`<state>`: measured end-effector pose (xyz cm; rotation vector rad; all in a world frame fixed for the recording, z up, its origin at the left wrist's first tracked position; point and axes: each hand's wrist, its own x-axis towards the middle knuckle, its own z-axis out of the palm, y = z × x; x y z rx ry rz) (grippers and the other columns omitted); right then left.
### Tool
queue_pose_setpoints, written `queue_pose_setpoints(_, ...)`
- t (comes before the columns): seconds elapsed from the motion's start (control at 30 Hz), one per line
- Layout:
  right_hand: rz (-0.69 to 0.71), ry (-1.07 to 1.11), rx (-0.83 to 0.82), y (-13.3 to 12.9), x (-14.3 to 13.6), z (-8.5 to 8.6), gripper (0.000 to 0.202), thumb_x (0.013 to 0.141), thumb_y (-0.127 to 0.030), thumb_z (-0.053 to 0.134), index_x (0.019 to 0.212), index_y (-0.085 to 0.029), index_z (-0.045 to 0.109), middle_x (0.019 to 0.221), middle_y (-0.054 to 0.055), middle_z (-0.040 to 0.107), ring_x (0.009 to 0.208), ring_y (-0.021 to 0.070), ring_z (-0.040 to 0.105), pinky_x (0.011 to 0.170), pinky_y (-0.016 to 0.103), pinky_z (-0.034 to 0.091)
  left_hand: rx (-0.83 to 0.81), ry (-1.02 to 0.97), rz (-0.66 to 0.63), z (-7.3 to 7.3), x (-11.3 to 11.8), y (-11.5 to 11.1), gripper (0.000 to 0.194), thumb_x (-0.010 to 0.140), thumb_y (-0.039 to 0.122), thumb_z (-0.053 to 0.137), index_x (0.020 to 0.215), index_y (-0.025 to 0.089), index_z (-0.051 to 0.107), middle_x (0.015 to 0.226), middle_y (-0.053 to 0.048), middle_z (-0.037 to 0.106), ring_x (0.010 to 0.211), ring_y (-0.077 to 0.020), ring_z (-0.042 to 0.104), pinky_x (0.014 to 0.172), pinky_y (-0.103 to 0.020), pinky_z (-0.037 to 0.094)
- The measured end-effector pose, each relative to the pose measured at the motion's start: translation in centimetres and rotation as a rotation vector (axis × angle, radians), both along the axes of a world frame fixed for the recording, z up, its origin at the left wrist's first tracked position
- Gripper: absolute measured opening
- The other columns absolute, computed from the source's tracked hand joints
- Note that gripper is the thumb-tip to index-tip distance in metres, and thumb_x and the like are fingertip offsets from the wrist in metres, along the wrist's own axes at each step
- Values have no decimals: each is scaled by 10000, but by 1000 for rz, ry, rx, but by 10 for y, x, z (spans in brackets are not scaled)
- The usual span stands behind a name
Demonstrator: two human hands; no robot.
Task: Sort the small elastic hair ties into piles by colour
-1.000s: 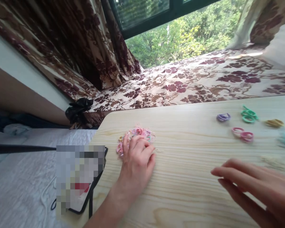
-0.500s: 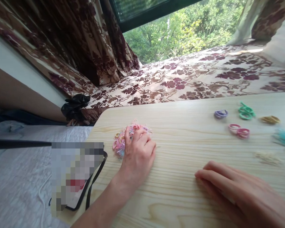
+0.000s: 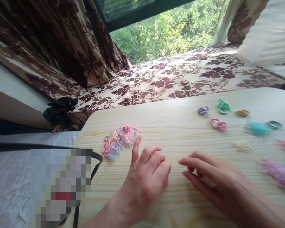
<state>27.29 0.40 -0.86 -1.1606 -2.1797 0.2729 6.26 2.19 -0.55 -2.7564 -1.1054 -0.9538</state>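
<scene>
My left hand point(image 3: 148, 180) is above the table, just right of and nearer than a mixed pile of coloured hair ties point(image 3: 118, 139). Its little finger sticks out while the other fingers curl inward; anything they pinch is hidden. My right hand point(image 3: 209, 180) faces it across a small gap, thumb and fingers apart, with nothing seen between them. Beyond the right hand lie sorted hair ties: purple point(image 3: 203, 110), green point(image 3: 224, 107), yellow-brown point(image 3: 242, 112) and pink point(image 3: 218, 124). Fuzzy bunches in turquoise point(image 3: 258, 128), cream point(image 3: 242, 146) and lilac point(image 3: 276, 174) are farther right.
The pale wooden table point(image 3: 156, 117) stands against a ledge with flowered cloth point(image 3: 163, 84) under a window. Near the table's left edge is a blurred-out object point(image 3: 61, 186) with a black strap point(image 3: 97, 156). A black bundle point(image 3: 60, 110) sits behind the left corner.
My left hand has left the pile and come right and nearer, its fingers curled. My right hand's thumb and fingers have parted slightly. The view has swung right, showing more hair ties.
</scene>
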Motion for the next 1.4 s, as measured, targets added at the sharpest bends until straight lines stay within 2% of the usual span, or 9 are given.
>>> queue_pose_setpoints(0.23, 48, 58, -93, -2, -4, 2, 171, 970, -173, 482, 937, -208, 646, 783, 8, 621, 642, 100, 614, 573, 200, 485, 20, 4, -95, -5, 4, -1, 158, 934, 104, 519, 846, 176, 628, 831, 10, 685, 1081, -158, 605, 1260, -488, 100)
queue_pose_setpoints(0.37, 46, 54, -142, 0, -2, 6, 233, 980, -188, 462, 846, -203, 652, 743, 12, 603, 615, 99, 580, 554, 203, 464, 2, -32, -70, -2, 4, 0, 138, 923, 105, 546, 850, 181, 635, 834, 9, 683, 1089, -161, 605, 1262, -486, 93)
queue_pose_setpoints(0.47, -4, 16, -155, 7, 14, 14, 248, 981, -244, 466, 836, -217, 665, 758, 17, 627, 621, 105, 594, 563, 211, 474, 2, -80, -13, 0, 1, 3, 123, 909, 94, 572, 870, 186, 646, 849, 6, 689, 1074, -172, 609, 1255, -519, 119)
queue_pose_setpoints(0.57, -147, -28, -173, 17, 49, 27, 292, 964, -395, 495, 814, -246, 695, 828, 31, 684, 683, 134, 643, 590, 234, 503, 18, -126, 25, 1, -5, 6, 124, 905, 90, 578, 912, 186, 655, 863, -4, 697, 1050, -189, 612, 1232, -565, 178)
queue_pose_setpoints(0.7, -487, -45, -187, 26, 98, 43, 483, 842, -681, 512, 748, -263, 735, 790, 43, 725, 644, 176, 660, 557, 288, 511, 5, -141, 51, 0, -11, 10, 148, 913, 96, 571, 965, 195, 668, 890, -14, 703, 1072, -205, 606, 1214, -592, 197)
queue_pose_setpoints(0.8, -591, -104, -293, 27, 116, 45, 563, 754, -768, 490, 708, -268, 745, 753, 44, 736, 617, 200, 668, 556, 325, 516, 4, -144, 62, -1, -13, 11, 160, 914, 99, 570, 978, 202, 675, 887, -13, 703, 1064, -204, 609, 1207, -591, 212)
queue_pose_setpoints(0.93, -562, -167, -390, 26, 121, 42, 471, 783, -655, 505, 725, -259, 754, 758, 45, 748, 641, 215, 691, 568, 326, 519, 10, -147, 80, 0, -15, 11, 162, 902, 95, 575, 964, 207, 674, 882, -15, 705, 1051, -213, 618, 1195, -577, 252)
queue_pose_setpoints(1.13, -503, -240, -343, 25, 124, 36, 254, 845, -369, 573, 728, -251, 765, 764, 45, 759, 653, 210, 708, 545, 276, 514, 6, -134, 74, 0, -18, 10, 179, 898, 85, 575, 986, 216, 660, 888, -17, 703, 1064, -226, 620, 1165, -561, 297)
queue_pose_setpoints(1.4, -550, -282, -333, 24, 122, 32, 285, 861, -343, 516, 857, -244, 783, 842, 52, 772, 737, 239, 728, 620, 322, 541, -15, -140, 72, -1, -18, 10, 180, 898, 82, 581, 988, 216, 661, 899, -16, 702, 1076, -221, 605, 1190, -586, 240)
